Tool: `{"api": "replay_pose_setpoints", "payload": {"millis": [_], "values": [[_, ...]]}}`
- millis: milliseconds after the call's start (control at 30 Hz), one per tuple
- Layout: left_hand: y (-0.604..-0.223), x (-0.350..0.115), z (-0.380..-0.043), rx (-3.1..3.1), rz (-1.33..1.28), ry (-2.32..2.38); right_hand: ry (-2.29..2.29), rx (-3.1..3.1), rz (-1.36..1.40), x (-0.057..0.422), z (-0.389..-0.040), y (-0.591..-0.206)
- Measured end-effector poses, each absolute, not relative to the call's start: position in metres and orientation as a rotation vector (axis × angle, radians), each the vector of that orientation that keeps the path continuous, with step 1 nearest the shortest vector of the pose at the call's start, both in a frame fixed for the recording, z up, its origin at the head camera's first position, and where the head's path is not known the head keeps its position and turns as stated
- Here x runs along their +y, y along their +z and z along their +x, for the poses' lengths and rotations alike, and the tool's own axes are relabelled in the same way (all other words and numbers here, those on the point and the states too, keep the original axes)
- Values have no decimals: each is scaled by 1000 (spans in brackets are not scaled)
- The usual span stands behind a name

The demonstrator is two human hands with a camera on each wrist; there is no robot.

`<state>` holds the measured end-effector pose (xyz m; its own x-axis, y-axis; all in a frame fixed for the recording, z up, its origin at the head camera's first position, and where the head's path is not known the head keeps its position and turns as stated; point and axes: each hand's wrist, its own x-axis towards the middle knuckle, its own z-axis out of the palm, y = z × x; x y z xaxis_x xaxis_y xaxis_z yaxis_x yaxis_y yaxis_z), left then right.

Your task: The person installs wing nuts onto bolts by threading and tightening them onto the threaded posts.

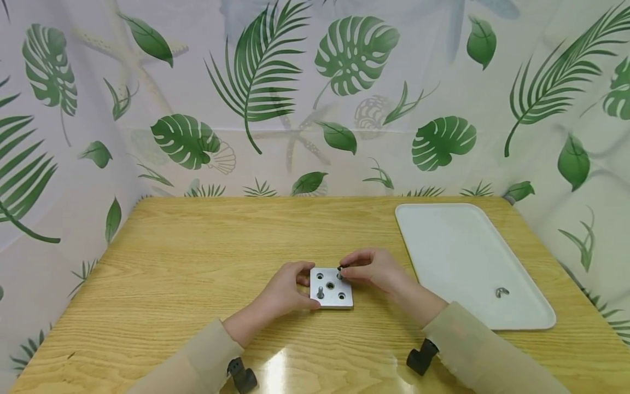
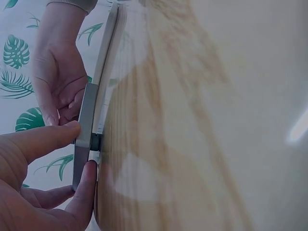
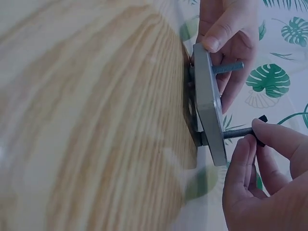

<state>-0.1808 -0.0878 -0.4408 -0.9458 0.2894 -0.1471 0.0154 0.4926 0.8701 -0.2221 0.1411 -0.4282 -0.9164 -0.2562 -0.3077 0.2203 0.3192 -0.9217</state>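
A square metal plate (image 1: 336, 302) with several holes lies on the wooden table, raised a little on the bolt heads (image 3: 201, 139) under it. Two threaded bolts stand up through it at opposite corners. My left hand (image 1: 285, 290) grips the plate's left side, thumb at the near corner and fingers at the far one. At the far right corner, the fingertips of my right hand (image 1: 376, 269) pinch a small black wing nut (image 3: 262, 119) at the top of that bolt (image 3: 236, 133). The other bolt (image 3: 228, 68), at the near left, stands bare.
A white tray (image 1: 453, 246) lies to the right, with a small silver wing nut (image 1: 502, 293) near its front right. My right forearm passes close by the tray's left edge. Behind the table (image 1: 221, 235) hangs a leaf-printed cloth (image 1: 295, 109).
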Motion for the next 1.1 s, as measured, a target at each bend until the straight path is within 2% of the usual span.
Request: {"api": "replay_pose_setpoints", "payload": {"millis": [533, 1100], "values": [[-440, -87, -180, 2486, 264, 1431, -1402, 2555, -314, 139, -221, -426], [-439, -87, -178, 2443, 267, 1462, -1363, 2610, -347, 140, -220, -428]]}}
